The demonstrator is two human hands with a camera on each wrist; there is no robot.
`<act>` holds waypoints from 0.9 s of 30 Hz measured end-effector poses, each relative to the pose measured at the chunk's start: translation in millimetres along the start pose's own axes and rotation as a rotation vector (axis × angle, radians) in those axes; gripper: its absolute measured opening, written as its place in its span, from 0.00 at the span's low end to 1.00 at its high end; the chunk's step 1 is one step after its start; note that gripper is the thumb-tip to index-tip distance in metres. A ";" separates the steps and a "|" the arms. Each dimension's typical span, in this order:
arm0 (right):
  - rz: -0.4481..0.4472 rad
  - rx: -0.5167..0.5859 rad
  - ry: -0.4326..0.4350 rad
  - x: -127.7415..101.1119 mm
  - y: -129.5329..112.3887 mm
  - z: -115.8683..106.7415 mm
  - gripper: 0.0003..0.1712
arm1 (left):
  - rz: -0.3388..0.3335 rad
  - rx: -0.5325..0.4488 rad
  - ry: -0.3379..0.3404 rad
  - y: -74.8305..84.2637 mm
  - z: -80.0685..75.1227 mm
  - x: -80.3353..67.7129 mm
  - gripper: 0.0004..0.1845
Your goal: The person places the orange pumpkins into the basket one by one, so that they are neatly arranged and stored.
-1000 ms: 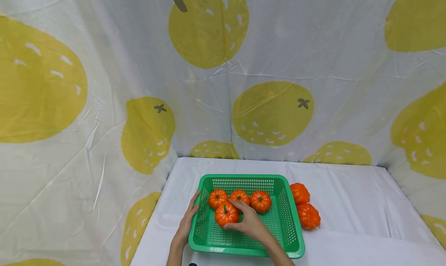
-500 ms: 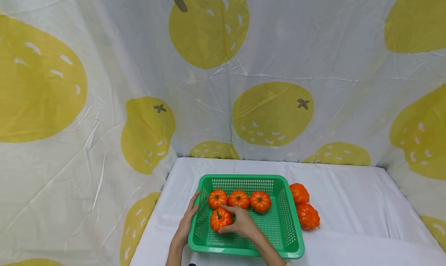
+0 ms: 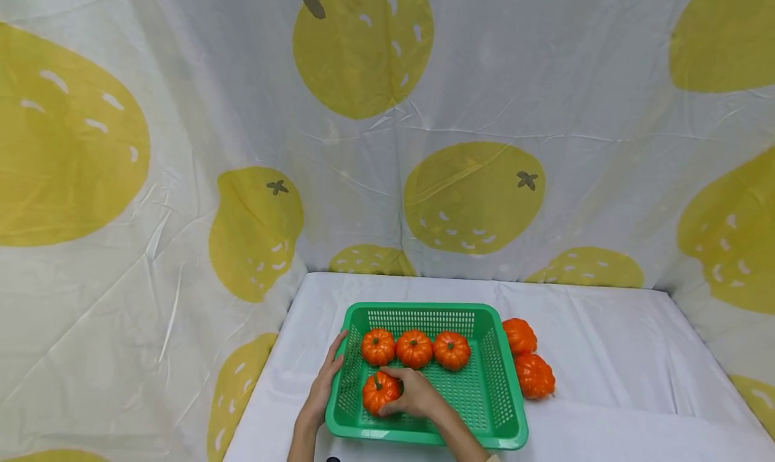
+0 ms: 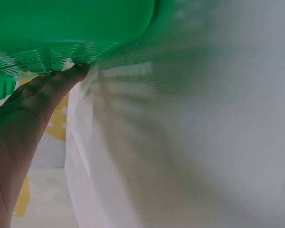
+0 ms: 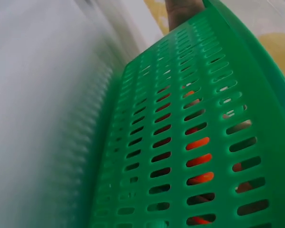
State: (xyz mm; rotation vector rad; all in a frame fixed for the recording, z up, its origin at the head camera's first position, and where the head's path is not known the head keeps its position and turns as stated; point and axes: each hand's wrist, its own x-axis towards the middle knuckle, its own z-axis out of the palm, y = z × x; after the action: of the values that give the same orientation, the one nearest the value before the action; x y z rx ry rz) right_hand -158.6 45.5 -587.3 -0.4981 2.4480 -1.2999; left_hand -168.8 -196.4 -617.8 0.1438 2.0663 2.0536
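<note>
right hand (image 3: 418, 396): fingers curled on pumpkin (image 3: 377, 393), basket (image 3: 502, 408) 7 o'clock | left hand (image 3: 323, 388): flat, steadying basket wall | risk: pumpkin rolls if released tilted

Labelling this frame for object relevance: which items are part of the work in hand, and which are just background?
In the work:
- small orange toy pumpkin gripped by the right hand
- green perforated plastic basket, its left wall touched by the left hand
- three orange pumpkins in a row inside
- two orange pumpkins on the cloth, right of it

Background:
- white tablecloth
- lemon-print backdrop sheet
</note>
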 end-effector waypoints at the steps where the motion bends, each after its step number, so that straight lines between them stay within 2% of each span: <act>1: -0.004 0.000 -0.003 -0.6 -0.1 -0.1 0.47 | 0.001 0.003 0.002 0.2 -0.1 0.0 0.29; 9: -0.066 -0.059 -0.061 -4.7 -3.5 -4.1 0.46 | -0.001 0.008 0.017 -0.6 -1.1 -1.3 0.29; 18: -0.141 -0.183 -0.054 -0.1 -4.0 2.2 0.44 | -0.004 0.006 -0.010 -2.7 -0.3 -2.2 0.29; 21: -0.151 -0.191 -0.047 -0.3 -5.3 2.7 0.45 | -0.003 0.008 -0.002 -2.5 -0.4 -2.2 0.29; 27: -0.115 -0.190 -0.050 -3.7 -6.1 -0.1 0.50 | 0.003 0.006 0.007 -1.0 -0.3 -1.1 0.28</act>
State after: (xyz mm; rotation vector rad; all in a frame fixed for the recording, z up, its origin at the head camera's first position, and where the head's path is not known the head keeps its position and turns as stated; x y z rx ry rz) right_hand -154.5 44.0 -581.7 -0.7202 2.5463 -1.0872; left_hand -167.7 -196.9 -618.7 0.1411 2.0781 2.0519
